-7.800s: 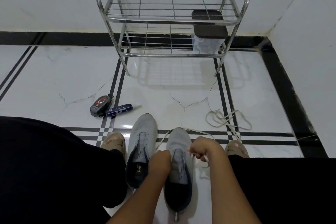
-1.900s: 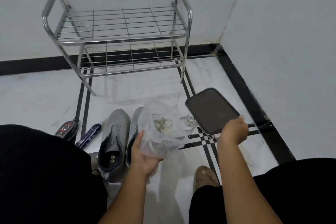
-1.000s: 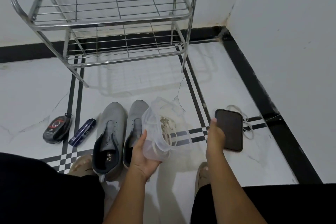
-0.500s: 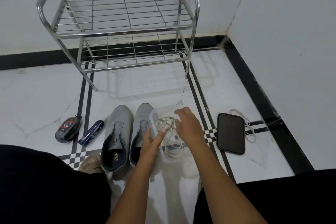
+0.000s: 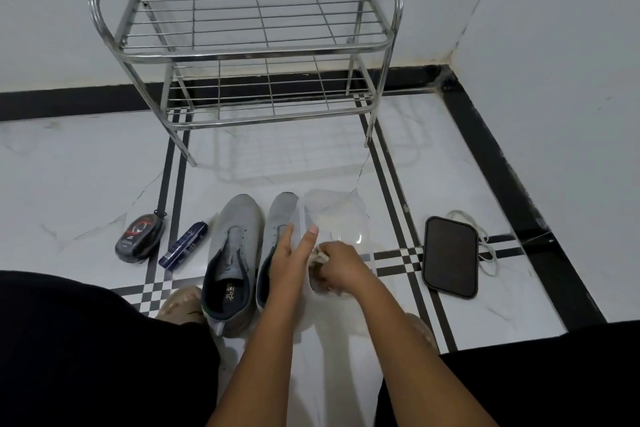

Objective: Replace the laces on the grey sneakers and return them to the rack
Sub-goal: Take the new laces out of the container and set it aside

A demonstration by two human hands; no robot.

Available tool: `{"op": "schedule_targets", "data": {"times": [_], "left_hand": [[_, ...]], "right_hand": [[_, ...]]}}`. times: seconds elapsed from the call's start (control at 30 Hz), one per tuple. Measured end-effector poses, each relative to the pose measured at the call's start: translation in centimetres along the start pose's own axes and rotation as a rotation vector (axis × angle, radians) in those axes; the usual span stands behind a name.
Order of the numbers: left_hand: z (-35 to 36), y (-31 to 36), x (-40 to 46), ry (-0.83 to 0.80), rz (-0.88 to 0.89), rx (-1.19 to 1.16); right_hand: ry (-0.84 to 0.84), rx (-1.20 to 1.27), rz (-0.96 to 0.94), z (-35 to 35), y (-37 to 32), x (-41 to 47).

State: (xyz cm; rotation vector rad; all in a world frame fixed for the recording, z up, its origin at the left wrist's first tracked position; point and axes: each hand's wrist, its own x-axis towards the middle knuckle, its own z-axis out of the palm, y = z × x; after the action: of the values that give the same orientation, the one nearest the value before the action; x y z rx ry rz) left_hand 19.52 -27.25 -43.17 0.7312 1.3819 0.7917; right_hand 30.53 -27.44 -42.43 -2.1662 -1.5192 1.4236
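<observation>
Two grey sneakers stand side by side on the floor, the left sneaker (image 5: 232, 253) and the right sneaker (image 5: 277, 225), both without laces. Just right of them sits a clear plastic container (image 5: 332, 218). My left hand (image 5: 289, 262) rests against its left side with fingers straight. My right hand (image 5: 341, 265) is inside the container's near end, fingers curled round a bundle of pale laces (image 5: 320, 255). The steel wire rack (image 5: 256, 45) stands against the wall beyond, both shelves bare.
The container's dark lid (image 5: 450, 255) lies on the floor to the right, on top of a loose white lace (image 5: 486, 253). A shoe polish tin (image 5: 140, 239) and a blue tube (image 5: 183, 244) lie left of the sneakers. Walls close in behind and on the right.
The lid went from my right hand down to the floor. My right hand has reached into the container and gathered the laces toward me; the left hand shifted from holding underneath to its side.
</observation>
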Motion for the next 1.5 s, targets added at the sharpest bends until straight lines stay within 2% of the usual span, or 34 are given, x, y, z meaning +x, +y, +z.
{"op": "schedule_targets", "data": {"times": [0.07,0.13,0.2,0.23,0.33,0.43,0.5,0.63,0.7,0.77,0.8,0.9,0.97,1.07,1.17,1.23,1.33,1.4,1.5], "left_hand": [[-0.3,0.4,0.6,0.068,0.029,0.011],[-1.1,0.7,1.1,0.197,0.078,-0.019],[-2.0,1.0,1.6,0.352,0.096,-0.051],[-2.3,1.0,1.8,0.407,0.100,-0.077],[-2.9,1.1,2.2,0.457,0.143,-0.162],[-2.8,1.2,2.0,0.461,0.190,-0.167],[-2.2,1.2,2.1,0.472,0.214,-0.161],[-1.1,1.8,2.3,0.535,0.262,-0.161],[-0.7,2.2,2.5,0.549,0.262,-0.178],[-0.2,2.4,2.9,0.518,0.254,-0.178],[0.4,2.4,3.1,0.487,0.245,-0.172],[2.7,2.2,3.4,0.363,0.224,-0.141],[4.4,1.9,3.3,0.270,0.187,-0.093],[7.0,0.9,3.2,0.170,0.055,0.013],[9.0,-0.1,2.7,0.073,-0.042,0.036],[9.6,-0.9,2.7,0.034,-0.079,0.043],[9.5,-2.0,3.2,0.027,-0.146,0.069],[9.3,-2.3,3.6,0.010,-0.155,0.098],[8.7,-2.8,4.6,-0.011,-0.125,0.144]], "right_hand": [[0.022,0.483,0.008,-2.3,-0.9,-0.3],[0.073,0.832,-0.038,-5.4,-1.5,-0.8],[0.150,1.034,-0.076,-8.5,-1.1,-1.0],[0.195,1.054,-0.080,-9.7,-0.5,-0.9],[0.287,0.917,0.042,-10.2,2.1,-0.4],[0.275,0.664,0.230,-6.0,4.7,1.2],[0.253,0.599,0.311,-2.2,5.9,2.4],[0.301,0.500,0.368,2.4,8.7,3.3],[0.199,0.468,0.384,2.0,9.7,2.8],[-0.030,0.434,0.379,0.0,9.4,2.4],[-0.109,0.314,0.401,-1.9,9.0,2.9],[-0.049,-0.237,0.436,-9.2,8.5,6.2],[-0.018,-0.502,0.358,-15.4,7.4,7.4],[-0.139,-0.637,0.356,-23.2,4.3,6.4],[-0.157,-0.815,0.329,-27.0,3.5,4.7],[-0.195,-0.737,0.317,-27.1,5.0,3.8],[-0.114,-0.593,0.286,-24.3,9.4,2.6],[0.031,-0.499,0.302,-20.8,14.5,2.7],[0.398,-0.127,0.474,-15.0,21.5,2.4]]}}
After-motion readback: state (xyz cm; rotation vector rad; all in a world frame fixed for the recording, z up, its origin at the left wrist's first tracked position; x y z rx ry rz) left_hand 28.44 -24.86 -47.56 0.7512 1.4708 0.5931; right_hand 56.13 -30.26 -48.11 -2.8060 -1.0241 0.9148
